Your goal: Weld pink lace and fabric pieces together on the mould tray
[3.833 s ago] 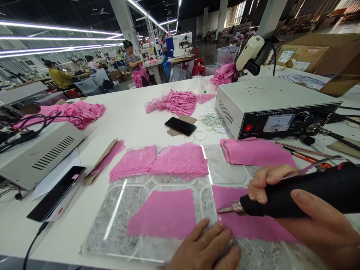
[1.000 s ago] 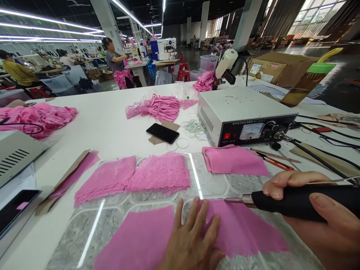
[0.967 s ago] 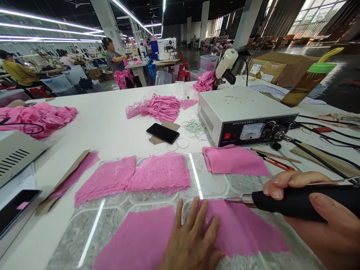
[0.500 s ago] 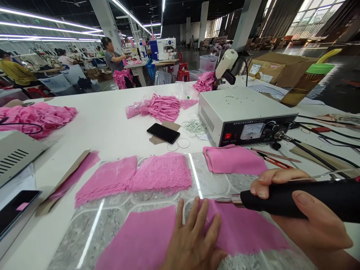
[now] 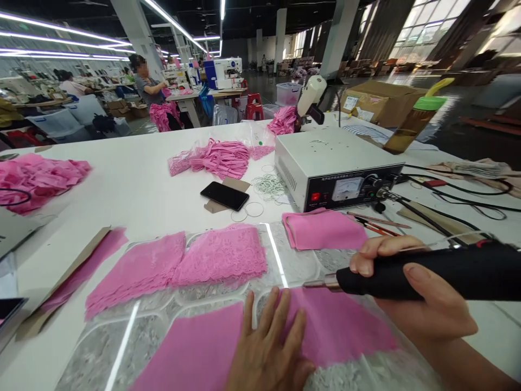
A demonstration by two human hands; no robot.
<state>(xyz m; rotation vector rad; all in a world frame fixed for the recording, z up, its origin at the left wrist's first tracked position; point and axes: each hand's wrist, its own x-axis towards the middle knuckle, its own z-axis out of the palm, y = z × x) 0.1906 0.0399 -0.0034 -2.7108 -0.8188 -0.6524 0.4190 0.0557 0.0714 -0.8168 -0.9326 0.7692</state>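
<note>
My left hand (image 5: pixel 266 342) lies flat with its fingers spread, pressing on the left edge of a pink fabric piece (image 5: pixel 337 331). In my right hand (image 5: pixel 423 293) is a black handheld ultrasonic welder (image 5: pixel 407 274), gripped like a thick pen. Its metal tip points left and sits at the top edge of that fabric, close to my left fingertips. A second pink fabric piece (image 5: pixel 195 347) lies to the left, partly under my left hand. Behind are two stacks of pink lace pieces (image 5: pixel 222 252) (image 5: pixel 140 266) and a folded pink cloth (image 5: pixel 323 229).
A grey generator box (image 5: pixel 337 163) with a lit red switch stands at the back right, a cable running from its front. Tweezers (image 5: pixel 376 225), a phone (image 5: pixel 224 195), elastic rings (image 5: pixel 268 186) and pink straps (image 5: pixel 226 157) lie around. A bottle (image 5: pixel 413 127) stands far right. Another person (image 5: pixel 148 89) works beyond.
The whole view has shifted, so most things appear farther left. The welder's tip stays at the fabric's top edge, and my left hand keeps its place on the fabric.
</note>
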